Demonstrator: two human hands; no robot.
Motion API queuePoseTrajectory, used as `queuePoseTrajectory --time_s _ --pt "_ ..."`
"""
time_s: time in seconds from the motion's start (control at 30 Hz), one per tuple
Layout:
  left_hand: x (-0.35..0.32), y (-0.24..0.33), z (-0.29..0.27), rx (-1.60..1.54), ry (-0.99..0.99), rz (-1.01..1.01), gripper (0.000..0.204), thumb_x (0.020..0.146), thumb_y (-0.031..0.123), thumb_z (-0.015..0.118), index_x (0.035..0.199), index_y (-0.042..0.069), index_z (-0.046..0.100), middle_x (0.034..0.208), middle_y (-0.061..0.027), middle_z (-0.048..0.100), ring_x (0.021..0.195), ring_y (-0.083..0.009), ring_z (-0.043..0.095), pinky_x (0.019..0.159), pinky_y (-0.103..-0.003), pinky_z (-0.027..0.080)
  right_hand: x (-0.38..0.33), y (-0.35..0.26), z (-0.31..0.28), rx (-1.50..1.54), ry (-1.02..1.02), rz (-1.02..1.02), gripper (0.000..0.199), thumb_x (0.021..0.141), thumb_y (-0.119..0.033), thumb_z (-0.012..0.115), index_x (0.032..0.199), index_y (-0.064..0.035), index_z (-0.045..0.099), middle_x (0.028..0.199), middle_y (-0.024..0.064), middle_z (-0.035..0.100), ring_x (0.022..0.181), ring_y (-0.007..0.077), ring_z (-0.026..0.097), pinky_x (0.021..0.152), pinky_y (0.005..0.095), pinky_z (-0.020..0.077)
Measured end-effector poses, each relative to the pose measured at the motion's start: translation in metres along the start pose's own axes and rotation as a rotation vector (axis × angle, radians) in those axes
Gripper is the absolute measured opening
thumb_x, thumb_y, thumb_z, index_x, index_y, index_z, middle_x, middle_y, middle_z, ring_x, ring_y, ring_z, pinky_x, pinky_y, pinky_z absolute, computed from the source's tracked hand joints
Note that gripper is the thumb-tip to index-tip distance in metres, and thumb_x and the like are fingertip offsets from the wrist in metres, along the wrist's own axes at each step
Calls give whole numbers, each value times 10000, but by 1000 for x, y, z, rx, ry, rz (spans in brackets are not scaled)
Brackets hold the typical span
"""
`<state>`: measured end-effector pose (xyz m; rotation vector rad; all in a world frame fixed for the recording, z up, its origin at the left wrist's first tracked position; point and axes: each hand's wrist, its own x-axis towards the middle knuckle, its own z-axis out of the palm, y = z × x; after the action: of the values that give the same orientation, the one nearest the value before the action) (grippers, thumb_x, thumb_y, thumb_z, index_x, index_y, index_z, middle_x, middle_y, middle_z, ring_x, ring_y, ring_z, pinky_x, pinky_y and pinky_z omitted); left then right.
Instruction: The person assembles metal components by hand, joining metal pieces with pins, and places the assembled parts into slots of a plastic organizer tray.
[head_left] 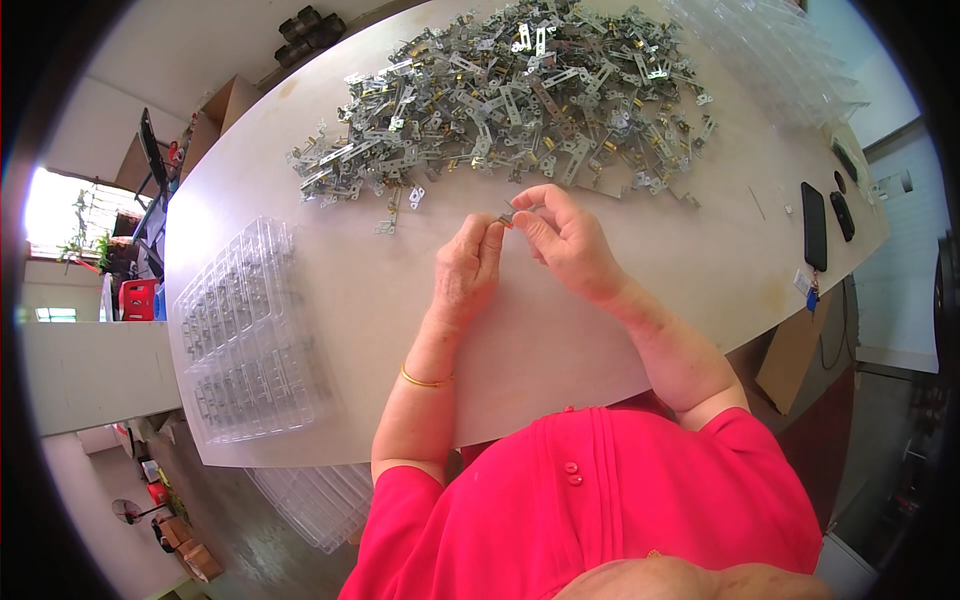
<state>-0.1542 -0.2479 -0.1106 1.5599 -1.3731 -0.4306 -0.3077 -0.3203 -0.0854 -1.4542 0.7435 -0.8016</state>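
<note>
My left hand (467,262) and my right hand (572,243) meet over the middle of the table, just in front of a large heap of small metal brackets (500,110). Pinched between the fingertips of both hands is a small metal part (507,217) with an orange-red spot; the fingers cover most of it. My left thumb and forefinger close on its near side, while my right thumb and forefinger grip it from the right. A few loose brackets (388,215) lie at the heap's near left edge.
Clear plastic trays (245,330) filled with metal parts stand on the left of the pale table (400,290). More empty clear trays (775,55) are stacked at the far right. A black phone (813,226) lies near the right edge. Further trays (315,503) sit below the table's left front edge.
</note>
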Motion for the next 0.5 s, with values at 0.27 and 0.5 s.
queuePoseTrajectory --time_s 0.27,0.5 --pt "1 4 0 71 -31 102 82 976 129 599 955 53 620 757 -144 621 654 -340 597 594 -391 481 4 7 -4 -293 73 -253 92 946 -120 644 985 -38 653 774 -30 537 648 52 487 592 238 440" --pt "-3 -1 5 65 -147 176 118 988 160 591 980 46 621 736 -116 612 632 -284 599 588 -367 477 8 9 -5 -26 193 -239 74 949 -129 664 936 -60 641 796 -41 553 681 38 491 608 221 430"
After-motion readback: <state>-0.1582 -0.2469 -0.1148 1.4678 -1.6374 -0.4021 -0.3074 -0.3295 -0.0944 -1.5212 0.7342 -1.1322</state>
